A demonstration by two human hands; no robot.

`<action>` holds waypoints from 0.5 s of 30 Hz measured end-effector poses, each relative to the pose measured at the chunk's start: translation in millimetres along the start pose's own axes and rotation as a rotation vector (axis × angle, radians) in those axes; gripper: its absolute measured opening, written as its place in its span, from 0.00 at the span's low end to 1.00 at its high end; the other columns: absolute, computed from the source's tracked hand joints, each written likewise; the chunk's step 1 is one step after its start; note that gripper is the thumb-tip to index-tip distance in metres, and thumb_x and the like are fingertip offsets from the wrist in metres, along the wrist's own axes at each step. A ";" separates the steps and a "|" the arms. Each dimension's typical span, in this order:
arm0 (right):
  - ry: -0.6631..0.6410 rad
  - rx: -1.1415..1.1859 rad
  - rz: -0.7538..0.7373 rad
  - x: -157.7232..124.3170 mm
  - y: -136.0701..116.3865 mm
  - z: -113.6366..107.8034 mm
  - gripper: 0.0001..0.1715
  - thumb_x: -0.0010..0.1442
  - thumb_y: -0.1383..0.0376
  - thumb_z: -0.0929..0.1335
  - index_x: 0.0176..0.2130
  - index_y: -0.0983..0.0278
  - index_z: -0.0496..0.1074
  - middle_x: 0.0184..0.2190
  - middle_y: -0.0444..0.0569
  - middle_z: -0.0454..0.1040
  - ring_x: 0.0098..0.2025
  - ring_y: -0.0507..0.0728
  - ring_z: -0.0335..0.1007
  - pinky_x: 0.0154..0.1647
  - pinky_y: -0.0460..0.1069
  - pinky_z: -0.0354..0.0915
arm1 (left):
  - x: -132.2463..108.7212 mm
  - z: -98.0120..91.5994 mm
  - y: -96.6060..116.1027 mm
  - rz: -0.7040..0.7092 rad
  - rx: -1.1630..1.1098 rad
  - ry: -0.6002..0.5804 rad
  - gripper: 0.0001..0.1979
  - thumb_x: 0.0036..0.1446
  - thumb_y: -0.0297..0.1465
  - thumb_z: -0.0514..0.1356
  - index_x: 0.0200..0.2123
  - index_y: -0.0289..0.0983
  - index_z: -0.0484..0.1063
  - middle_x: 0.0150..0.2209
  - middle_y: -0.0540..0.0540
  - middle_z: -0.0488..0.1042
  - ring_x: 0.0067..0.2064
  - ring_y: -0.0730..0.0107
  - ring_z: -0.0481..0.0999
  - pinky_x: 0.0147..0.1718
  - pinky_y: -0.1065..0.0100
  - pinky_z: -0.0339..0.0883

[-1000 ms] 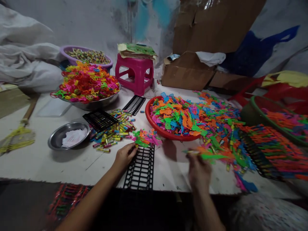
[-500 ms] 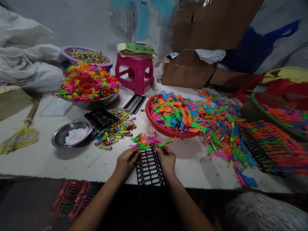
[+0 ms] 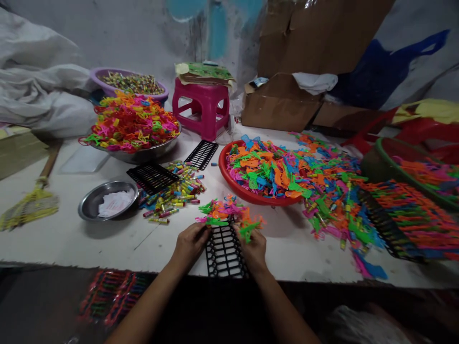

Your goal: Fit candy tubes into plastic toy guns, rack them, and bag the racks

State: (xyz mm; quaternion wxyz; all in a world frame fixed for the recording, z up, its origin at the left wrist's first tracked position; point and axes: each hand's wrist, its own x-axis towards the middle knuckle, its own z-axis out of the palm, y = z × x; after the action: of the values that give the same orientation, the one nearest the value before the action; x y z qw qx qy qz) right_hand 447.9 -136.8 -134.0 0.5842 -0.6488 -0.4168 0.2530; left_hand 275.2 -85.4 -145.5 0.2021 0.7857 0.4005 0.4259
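Note:
A black plastic grid rack (image 3: 225, 253) lies at the table's front edge, reaching slightly over it. My left hand (image 3: 189, 242) is closed at its upper left side, fingertips pinching the edge beside a green plastic piece (image 3: 217, 222). My right hand (image 3: 255, 247) is closed on the rack's upper right side; green and orange plastic pieces (image 3: 249, 227) cover some of its fingertips. Along the rack's far end sits a cluster of small pink, orange and green plastic pieces (image 3: 227, 208). How they join the rack is too small to tell.
A red basin (image 3: 224, 167) heaped with colourful pieces stands ahead, with a loose pile (image 3: 330, 196) to its right. Small printed tubes (image 3: 186, 188) lie leftward, near a metal bowl (image 3: 84, 203). A filled rack (image 3: 405, 215) is at far right.
The orange and green pieces by my right hand have swung down over its fingers. Both hands and the rack have shifted slightly right in the view.

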 end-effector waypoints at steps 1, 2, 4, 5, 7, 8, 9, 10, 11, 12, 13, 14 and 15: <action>-0.021 0.005 0.012 -0.7 -0.5 -4.5 0.10 0.48 0.59 0.69 0.28 0.64 0.74 0.28 0.48 0.75 0.31 0.55 0.70 0.35 0.50 0.67 | 0.2 -0.1 -0.1 0.002 -0.005 -0.007 0.08 0.55 0.31 0.55 0.36 0.37 0.71 0.33 0.46 0.77 0.34 0.70 0.76 0.34 0.69 0.71; -0.040 0.009 0.026 -0.6 -1.0 -9.8 0.11 0.47 0.59 0.69 0.29 0.64 0.74 0.28 0.48 0.76 0.32 0.56 0.71 0.35 0.50 0.67 | 0.4 -0.3 0.0 0.003 -0.010 -0.014 0.08 0.55 0.30 0.55 0.37 0.37 0.71 0.33 0.46 0.77 0.35 0.70 0.76 0.35 0.69 0.71; -0.046 0.014 0.050 1.2 -2.1 -23.0 0.13 0.46 0.59 0.70 0.31 0.65 0.74 0.29 0.49 0.77 0.32 0.57 0.72 0.35 0.51 0.68 | 0.6 -0.8 0.4 0.001 -0.017 -0.023 0.08 0.55 0.30 0.55 0.37 0.38 0.71 0.34 0.47 0.77 0.35 0.70 0.76 0.35 0.69 0.71; -0.023 0.014 0.056 2.5 -3.0 -30.2 0.13 0.46 0.59 0.70 0.31 0.66 0.73 0.29 0.50 0.77 0.32 0.57 0.72 0.34 0.51 0.68 | 0.7 -1.0 0.6 0.000 -0.018 -0.023 0.08 0.55 0.30 0.54 0.37 0.38 0.71 0.33 0.47 0.77 0.35 0.70 0.76 0.35 0.69 0.70; 0.038 0.013 0.039 5.3 -6.1 -43.1 0.13 0.47 0.59 0.70 0.32 0.65 0.73 0.31 0.50 0.76 0.34 0.58 0.72 0.36 0.52 0.68 | 0.5 -1.5 1.0 -0.002 -0.017 -0.018 0.08 0.55 0.30 0.54 0.37 0.37 0.71 0.33 0.46 0.76 0.34 0.70 0.76 0.34 0.70 0.70; 0.040 0.013 0.003 6.8 -8.0 -47.5 0.12 0.48 0.60 0.69 0.33 0.65 0.73 0.32 0.50 0.76 0.35 0.57 0.72 0.39 0.52 0.67 | 0.5 -1.7 1.2 -0.002 -0.016 -0.018 0.07 0.55 0.30 0.54 0.36 0.37 0.71 0.33 0.46 0.76 0.34 0.70 0.76 0.34 0.70 0.70; 0.013 0.014 -0.048 8.5 -9.9 -49.8 0.11 0.49 0.61 0.69 0.34 0.64 0.73 0.33 0.49 0.76 0.37 0.57 0.71 0.41 0.52 0.67 | 0.4 -1.9 1.6 -0.001 -0.013 -0.021 0.07 0.55 0.30 0.54 0.36 0.37 0.71 0.32 0.46 0.76 0.34 0.71 0.75 0.34 0.70 0.70; -0.040 0.014 -0.103 10.7 -11.3 -49.7 0.09 0.50 0.62 0.69 0.34 0.63 0.73 0.34 0.49 0.76 0.38 0.56 0.71 0.42 0.52 0.66 | 0.5 -2.2 2.0 0.000 -0.010 -0.024 0.07 0.55 0.30 0.54 0.36 0.37 0.71 0.32 0.46 0.76 0.34 0.71 0.75 0.34 0.70 0.70; -0.110 0.013 -0.155 13.5 -12.0 -47.2 0.09 0.50 0.63 0.69 0.34 0.62 0.73 0.34 0.48 0.76 0.38 0.56 0.71 0.43 0.52 0.65 | 0.7 -2.6 2.5 0.002 -0.005 -0.028 0.07 0.56 0.30 0.54 0.36 0.37 0.71 0.32 0.46 0.76 0.33 0.71 0.75 0.33 0.70 0.70; -0.181 0.009 -0.194 17.0 -11.6 -42.8 0.08 0.50 0.63 0.69 0.33 0.62 0.74 0.33 0.48 0.75 0.38 0.56 0.71 0.42 0.51 0.66 | 0.9 -2.9 3.2 0.003 0.000 -0.030 0.07 0.56 0.30 0.54 0.35 0.37 0.71 0.32 0.46 0.76 0.33 0.71 0.75 0.33 0.70 0.70; -0.238 0.006 -0.213 21.1 -10.2 -37.0 0.07 0.50 0.62 0.69 0.32 0.62 0.74 0.32 0.47 0.75 0.36 0.56 0.71 0.40 0.51 0.66 | 1.2 -3.2 3.8 0.005 0.006 -0.032 0.07 0.56 0.30 0.54 0.35 0.37 0.70 0.32 0.46 0.75 0.33 0.71 0.75 0.33 0.71 0.70; -0.271 0.004 -0.217 25.5 -7.8 -30.9 0.07 0.49 0.61 0.69 0.30 0.62 0.74 0.31 0.47 0.75 0.34 0.56 0.71 0.38 0.50 0.67 | 1.5 -3.5 4.4 0.008 0.012 -0.032 0.07 0.56 0.30 0.54 0.35 0.36 0.70 0.32 0.45 0.75 0.33 0.71 0.75 0.33 0.71 0.69; -0.286 0.001 -0.216 29.9 -4.7 -25.2 0.08 0.48 0.60 0.70 0.28 0.62 0.75 0.28 0.47 0.75 0.32 0.55 0.71 0.35 0.50 0.67 | 1.7 -3.5 4.9 0.012 0.020 -0.030 0.07 0.56 0.30 0.53 0.35 0.36 0.70 0.32 0.45 0.75 0.33 0.71 0.75 0.33 0.71 0.69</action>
State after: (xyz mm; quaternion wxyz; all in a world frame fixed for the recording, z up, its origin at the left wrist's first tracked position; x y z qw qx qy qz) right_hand 483.0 -125.7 -119.9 0.5431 -0.5574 -0.5626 0.2788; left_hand 275.0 -87.0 -139.5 0.1978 0.7962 0.3970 0.4114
